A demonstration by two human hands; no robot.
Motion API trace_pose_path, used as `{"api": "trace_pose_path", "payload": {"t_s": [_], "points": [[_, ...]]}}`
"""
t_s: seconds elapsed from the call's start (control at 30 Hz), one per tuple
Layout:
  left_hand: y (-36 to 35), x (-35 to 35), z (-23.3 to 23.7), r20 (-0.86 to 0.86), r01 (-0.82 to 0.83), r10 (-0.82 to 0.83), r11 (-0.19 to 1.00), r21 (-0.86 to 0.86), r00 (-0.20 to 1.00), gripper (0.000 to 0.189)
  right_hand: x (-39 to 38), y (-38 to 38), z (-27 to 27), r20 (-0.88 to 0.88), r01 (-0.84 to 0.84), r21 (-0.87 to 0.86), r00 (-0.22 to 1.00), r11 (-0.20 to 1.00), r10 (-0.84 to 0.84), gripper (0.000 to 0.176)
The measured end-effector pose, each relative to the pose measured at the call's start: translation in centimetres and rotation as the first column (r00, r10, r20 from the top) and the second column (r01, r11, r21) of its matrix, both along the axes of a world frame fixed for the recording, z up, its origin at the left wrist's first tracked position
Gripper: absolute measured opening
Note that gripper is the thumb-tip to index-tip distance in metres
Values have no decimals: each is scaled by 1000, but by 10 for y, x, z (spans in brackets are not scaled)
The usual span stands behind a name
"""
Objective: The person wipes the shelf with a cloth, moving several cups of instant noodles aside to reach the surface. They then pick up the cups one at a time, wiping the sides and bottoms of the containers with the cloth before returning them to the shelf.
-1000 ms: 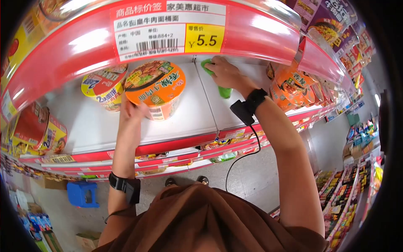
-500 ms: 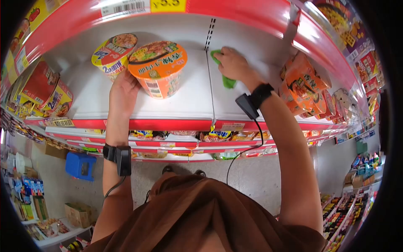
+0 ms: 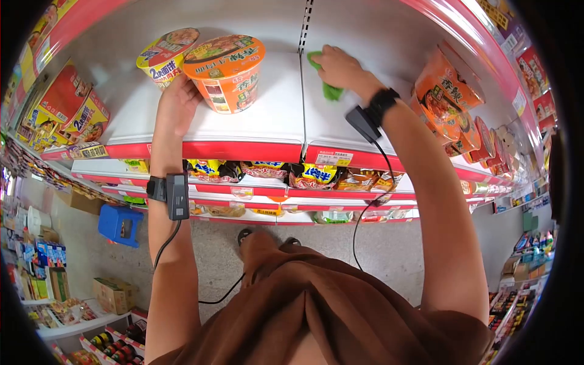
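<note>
Right hand (image 3: 342, 66) – fingers curled down over a green cloth (image 3: 331, 92) and pressing it to the white shelf board (image 3: 267, 121). The cloth is bunched under the palm, one end showing above the knuckles and the other below the heel of the hand, just right of the slotted upright at the back of the shelf. Left hand (image 3: 176, 100) – fingers extended and closed on nothing, lying on the same board with the fingertips against the lower left side of an orange instant-noodle bowl (image 3: 226, 70). This bowl stands upright with its lid sealed. A yellow instant-noodle bowl (image 3: 163, 56) stands just behind and to its left, touching it. On the right of the shelf is a row of orange noodle packs (image 3: 447, 97), well apart from the cloth. The lower shelf holds bagged noodles (image 3: 316, 176) in a row. A blue stool (image 3: 121, 224) is on the floor.
</note>
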State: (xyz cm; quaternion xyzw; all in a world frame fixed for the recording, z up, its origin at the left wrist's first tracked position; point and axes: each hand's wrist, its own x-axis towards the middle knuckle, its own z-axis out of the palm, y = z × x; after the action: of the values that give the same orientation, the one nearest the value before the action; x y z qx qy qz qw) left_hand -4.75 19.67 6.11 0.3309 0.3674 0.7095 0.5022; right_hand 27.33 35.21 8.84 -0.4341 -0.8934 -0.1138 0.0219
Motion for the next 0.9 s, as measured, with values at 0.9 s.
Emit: {"api": "trace_pose_path", "payload": {"t_s": [0.9], "points": [[19, -14, -17, 10, 50, -50, 999, 19, 999, 29, 5, -49, 9, 75, 36, -39, 997, 999, -33, 46]]}}
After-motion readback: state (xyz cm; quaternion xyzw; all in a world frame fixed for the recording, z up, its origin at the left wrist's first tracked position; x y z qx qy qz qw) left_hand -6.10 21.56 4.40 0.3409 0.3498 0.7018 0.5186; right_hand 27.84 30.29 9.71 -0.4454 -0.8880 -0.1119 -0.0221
